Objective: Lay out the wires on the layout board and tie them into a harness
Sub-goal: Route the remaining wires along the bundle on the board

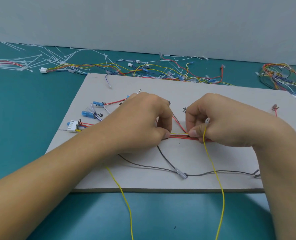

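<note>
1 teal tabletop [22, 118] under everything. On it, 1 grey layout board [204, 90], flat, with black hand-drawn lines and marks on its face. Behind the board's far edge, a long strew of loose coloured wires [161, 70] and white cable ties [57, 58], plus 1 thick tangle [282, 75] at far right.

Over the board's middle, 2 bare forearms in from the near side. Left hand [140, 118] curled down, thumb and fingertips pinching the left end of the wire bundle [179, 135]. Right hand [221, 122] curled as well, thumb and forefinger pinching the yellow wire [213, 167] just below its clear-sleeved terminal [207, 120], tight against the bundle's right end.

Yellow wire hanging from that pinch, across the board, off the near edge and out of view at the bottom. Another yellow run out from under the left forearm, also off the near edge; cannot tell whether the same wire.

Grey wire [143, 166] curving across the board's near half. Bundle of red, white and yellow strands lying flat along the black centre line, stretched between the 2 hands. At the board's left edge, 1 white connector [73, 126] and 2 blue terminals [87, 114], leads running under the left hand.
</note>
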`<state>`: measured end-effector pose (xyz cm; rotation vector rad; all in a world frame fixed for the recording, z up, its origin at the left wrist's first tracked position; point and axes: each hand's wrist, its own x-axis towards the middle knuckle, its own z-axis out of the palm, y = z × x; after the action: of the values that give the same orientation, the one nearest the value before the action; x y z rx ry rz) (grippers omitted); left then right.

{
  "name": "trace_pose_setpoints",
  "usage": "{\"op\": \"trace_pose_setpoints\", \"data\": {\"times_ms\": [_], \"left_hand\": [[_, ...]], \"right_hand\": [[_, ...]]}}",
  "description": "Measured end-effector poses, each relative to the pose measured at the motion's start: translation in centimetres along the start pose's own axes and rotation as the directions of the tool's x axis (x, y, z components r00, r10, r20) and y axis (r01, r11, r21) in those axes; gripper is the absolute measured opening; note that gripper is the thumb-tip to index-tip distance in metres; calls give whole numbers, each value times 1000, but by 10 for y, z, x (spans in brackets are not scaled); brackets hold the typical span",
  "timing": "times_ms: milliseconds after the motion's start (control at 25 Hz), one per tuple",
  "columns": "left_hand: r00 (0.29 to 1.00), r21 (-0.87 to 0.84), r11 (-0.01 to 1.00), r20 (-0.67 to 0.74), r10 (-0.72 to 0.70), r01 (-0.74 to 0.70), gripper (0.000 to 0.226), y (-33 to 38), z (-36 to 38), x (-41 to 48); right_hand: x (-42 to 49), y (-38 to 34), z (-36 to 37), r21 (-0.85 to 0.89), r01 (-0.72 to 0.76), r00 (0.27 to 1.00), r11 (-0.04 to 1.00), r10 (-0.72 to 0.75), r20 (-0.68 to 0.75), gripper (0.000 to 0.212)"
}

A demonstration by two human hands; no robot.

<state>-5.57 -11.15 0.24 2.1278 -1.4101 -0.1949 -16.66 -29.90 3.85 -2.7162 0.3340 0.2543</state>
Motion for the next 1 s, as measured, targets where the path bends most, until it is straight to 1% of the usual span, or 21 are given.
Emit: {"op": "trace_pose_setpoints", "data": {"times_ms": [120, 200, 280, 360, 440, 520, 600, 720, 800, 840, 920, 1000], "left_hand": [[999, -27, 999, 43, -26, 27, 11, -9, -15, -9], [994, -41, 997, 89, -56, 59, 7, -17, -30, -19], [984, -17, 995, 153, -96, 100, 3, -23, -46, -28], [962, 35, 988, 223, -155, 151, 9, -29, -60, -35], [934, 51, 976, 284, -217, 211, 13, -31, -69, -39], [927, 53, 972, 291, -236, 231, 15, -31, -69, -39], [953, 74, 981, 235, -193, 181, 17, -29, -63, -38], [976, -3, 991, 175, -131, 133, 6, -24, -53, -35], [981, -11, 993, 157, -117, 121, 6, -22, -47, -33], [982, -5, 992, 143, -121, 123, 7, -22, -45, -32], [984, -11, 990, 108, -140, 142, 9, -22, -42, -31], [984, -21, 988, 95, -152, 155, 9, -22, -40, -31]], "right_hand": [[5, -13, 13, -25, 92, 993, 995, -94, -71, 19], [8, -24, 25, -11, 175, 978, 985, -175, -110, 17], [11, -35, 37, 34, 256, 958, 966, -249, -140, 14], [10, -42, 43, 126, 305, 947, 944, -287, -147, 11], [10, -43, 42, 225, 310, 945, 924, -275, -174, 12], [11, -41, 39, 280, 289, 947, 915, -231, -224, 16], [11, -38, 35, 273, 249, 955, 929, -189, -229, 18], [11, -36, 34, 232, 186, 973, 955, -147, -175, 15], [11, -37, 34, 250, 158, 978, 955, -115, -175, 13], [12, -37, 34, 285, 148, 978, 947, -98, -182, 13], [12, -38, 34, 410, 137, 979, 902, -61, -193, 12], [12, -39, 32, 582, 132, 984, 802, -34, -176, 16]]}}
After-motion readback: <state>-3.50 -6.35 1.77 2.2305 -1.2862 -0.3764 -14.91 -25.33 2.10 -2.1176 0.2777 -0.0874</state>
